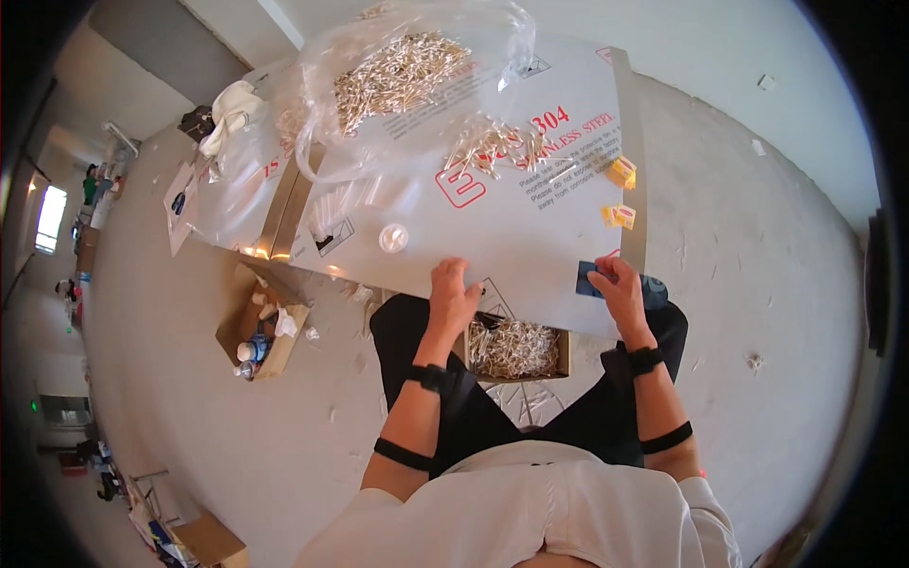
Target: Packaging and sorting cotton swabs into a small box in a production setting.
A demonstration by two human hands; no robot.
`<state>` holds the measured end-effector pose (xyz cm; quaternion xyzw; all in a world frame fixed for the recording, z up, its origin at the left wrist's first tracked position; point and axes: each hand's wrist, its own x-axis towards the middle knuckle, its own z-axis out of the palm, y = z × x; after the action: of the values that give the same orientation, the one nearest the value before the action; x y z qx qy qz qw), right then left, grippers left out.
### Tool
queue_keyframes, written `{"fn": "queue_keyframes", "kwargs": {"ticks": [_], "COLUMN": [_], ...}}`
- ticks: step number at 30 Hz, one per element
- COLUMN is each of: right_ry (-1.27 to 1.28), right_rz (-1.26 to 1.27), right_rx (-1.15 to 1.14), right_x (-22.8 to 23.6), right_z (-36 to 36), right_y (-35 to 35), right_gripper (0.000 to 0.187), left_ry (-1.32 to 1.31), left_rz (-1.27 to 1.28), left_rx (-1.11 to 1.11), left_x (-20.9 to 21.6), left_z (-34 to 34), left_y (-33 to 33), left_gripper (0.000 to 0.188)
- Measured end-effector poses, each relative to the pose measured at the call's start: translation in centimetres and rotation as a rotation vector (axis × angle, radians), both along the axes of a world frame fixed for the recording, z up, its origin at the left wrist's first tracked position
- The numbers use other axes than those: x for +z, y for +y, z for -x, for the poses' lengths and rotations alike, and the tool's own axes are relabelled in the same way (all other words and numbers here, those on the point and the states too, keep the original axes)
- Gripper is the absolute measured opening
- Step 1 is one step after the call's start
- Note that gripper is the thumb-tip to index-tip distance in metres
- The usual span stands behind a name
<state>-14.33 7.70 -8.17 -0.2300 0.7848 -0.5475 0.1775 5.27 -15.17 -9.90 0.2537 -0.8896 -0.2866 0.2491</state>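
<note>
My right hand [621,292] pinches a small flat dark blue card [587,278] at the near right edge of the metal-topped table [530,248]. At the table's near edge my left hand [452,292] holds nothing, its thumb apart from its fingers. Beyond it stands a small round clear container [393,238] with something pale inside. A loose pile of cotton swabs [497,144] lies farther back on the table. More swabs fill a large clear plastic bag [511,43] at the far side. Below my hands, a cardboard box [565,354] holds many swabs.
Small yellow packets [620,216] lie along the right edge. Clear plastic pieces [348,197] lie left of centre. On the floor at left, an open cardboard box [275,352] holds bottles and crumpled paper. A white cloth [230,115] lies at the far left. Scattered swabs litter the floor.
</note>
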Motion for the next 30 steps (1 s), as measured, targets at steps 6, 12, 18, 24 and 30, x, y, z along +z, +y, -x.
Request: {"fn": "queue_keyframes", "kwargs": {"ticks": [6, 12, 18, 24, 30], "right_ry": [0.4, 0.383, 0.835, 0.737, 0.847], "right_rz": [-0.164, -0.205, -0.2, -0.284, -0.286], "right_rx": [0.013, 0.025, 0.224, 0.284, 0.396], "right_x": [0.3, -2.3, -7.0, -4.6, -6.0], "right_z": [6.8, 11.4, 17.5, 17.6, 17.5], "right_y": [-5.4, -10.9, -14.8, -22.6, -23.8], "right_gripper": [0.038, 0.052, 0.072, 0.071, 0.068], "left_ry": [-0.163, -0.186, -0.374, -0.145, -0.115], "left_rz": [0.087, 0.186, -0.1, 0.074, 0.092], "left_rx": [0.143, 0.194, 0.143, 0.31, 0.119], "left_x": [-0.1, -0.8, 0.7, -1.1, 0.0], "left_z": [7.8, 12.8, 18.6, 22.3, 23.7], "left_y": [-7.0, -13.4, -15.1, -17.5, -14.7], "left_gripper": [0.038, 0.038, 0.067, 0.07, 0.06]}}
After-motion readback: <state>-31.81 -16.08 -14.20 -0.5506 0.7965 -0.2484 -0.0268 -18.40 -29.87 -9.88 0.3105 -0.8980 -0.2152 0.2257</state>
